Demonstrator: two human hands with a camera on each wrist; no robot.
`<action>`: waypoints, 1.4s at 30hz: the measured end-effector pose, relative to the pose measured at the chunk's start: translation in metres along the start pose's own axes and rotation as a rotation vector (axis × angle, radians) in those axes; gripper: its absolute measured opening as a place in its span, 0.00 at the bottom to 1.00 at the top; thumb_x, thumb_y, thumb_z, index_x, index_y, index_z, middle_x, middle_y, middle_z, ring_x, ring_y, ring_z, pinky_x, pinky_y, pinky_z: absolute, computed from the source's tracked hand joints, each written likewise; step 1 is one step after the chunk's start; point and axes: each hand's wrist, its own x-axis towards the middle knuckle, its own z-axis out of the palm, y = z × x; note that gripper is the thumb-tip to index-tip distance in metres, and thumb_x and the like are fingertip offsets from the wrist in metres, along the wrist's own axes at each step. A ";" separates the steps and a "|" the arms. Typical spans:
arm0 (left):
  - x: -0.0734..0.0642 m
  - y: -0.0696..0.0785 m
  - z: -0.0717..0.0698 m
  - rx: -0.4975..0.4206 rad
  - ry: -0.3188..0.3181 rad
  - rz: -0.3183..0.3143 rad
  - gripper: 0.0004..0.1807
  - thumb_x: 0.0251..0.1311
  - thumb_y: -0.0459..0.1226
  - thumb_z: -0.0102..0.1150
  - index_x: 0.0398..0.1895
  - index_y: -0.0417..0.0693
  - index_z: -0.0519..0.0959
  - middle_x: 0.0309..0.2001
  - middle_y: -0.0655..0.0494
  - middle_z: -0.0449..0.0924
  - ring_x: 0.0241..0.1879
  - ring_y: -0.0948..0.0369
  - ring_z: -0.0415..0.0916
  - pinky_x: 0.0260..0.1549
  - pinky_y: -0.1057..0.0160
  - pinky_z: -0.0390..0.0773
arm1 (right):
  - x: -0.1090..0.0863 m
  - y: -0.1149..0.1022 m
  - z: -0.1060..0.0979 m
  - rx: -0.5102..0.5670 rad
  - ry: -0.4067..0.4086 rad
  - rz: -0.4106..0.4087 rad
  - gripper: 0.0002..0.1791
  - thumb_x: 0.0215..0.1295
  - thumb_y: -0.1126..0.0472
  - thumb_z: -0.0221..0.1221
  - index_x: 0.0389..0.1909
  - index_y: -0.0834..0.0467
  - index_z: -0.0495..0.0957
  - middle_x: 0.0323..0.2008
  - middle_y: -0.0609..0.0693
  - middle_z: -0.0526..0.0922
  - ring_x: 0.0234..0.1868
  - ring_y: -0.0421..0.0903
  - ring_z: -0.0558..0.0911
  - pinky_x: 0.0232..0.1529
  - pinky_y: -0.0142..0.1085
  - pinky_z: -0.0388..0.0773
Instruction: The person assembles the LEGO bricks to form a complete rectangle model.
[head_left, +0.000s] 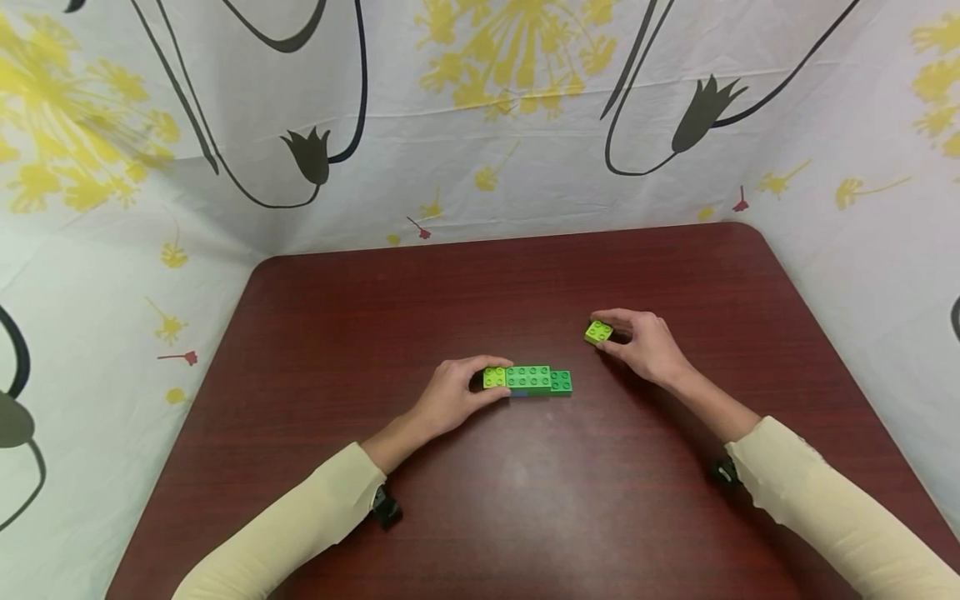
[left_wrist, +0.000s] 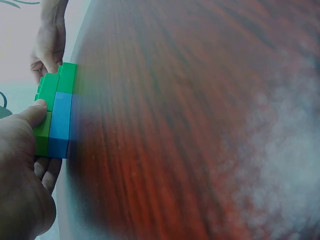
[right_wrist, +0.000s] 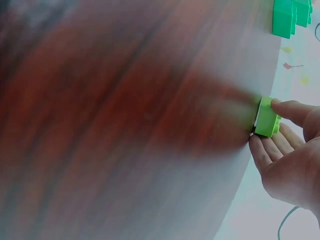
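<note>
Gripping on one side with the left hand (head_left: 450,392), thumb and fingers closed about the lime end block (head_left: 494,377) of a two-layer row (head_left: 527,383), near the middle of the dark red table (head_left: 360,317). Running rightward along the top, straight on from that lime end to a longer green block (head_left: 528,375), with studs two by four. Stepping down then, at the right-hand end, to a deeper green block (head_left: 561,382) in the lower layer. And underneath, with the lime and part of the longer green on top of it, a blue block (left_wrist: 61,122) (barely a sliver from the head, plain as day from the left wrist). Over to the right now! Pinching there with the right hand (head_left: 648,346), between thumb and fingers, a loose lime block (head_left: 598,332) with four studs on top. Held to the right of the row and farther across, near the deeper green end yet clearly apart from it. Touching the table or just above? Cannot tell. Reaching in from the near side in cream sleeves (head_left: 285,525), all against a pale fabric hanging (head_left: 525,183) with yellow and dark grey flowers.
</note>
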 end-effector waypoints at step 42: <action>0.001 -0.001 -0.001 -0.008 -0.028 -0.024 0.21 0.67 0.46 0.74 0.62 0.57 0.86 0.52 0.60 0.89 0.35 0.65 0.76 0.40 0.64 0.77 | -0.027 -0.042 0.028 0.117 -0.135 -0.185 0.25 0.64 0.75 0.69 0.63 0.63 0.83 0.58 0.55 0.86 0.58 0.54 0.87 0.55 0.49 0.84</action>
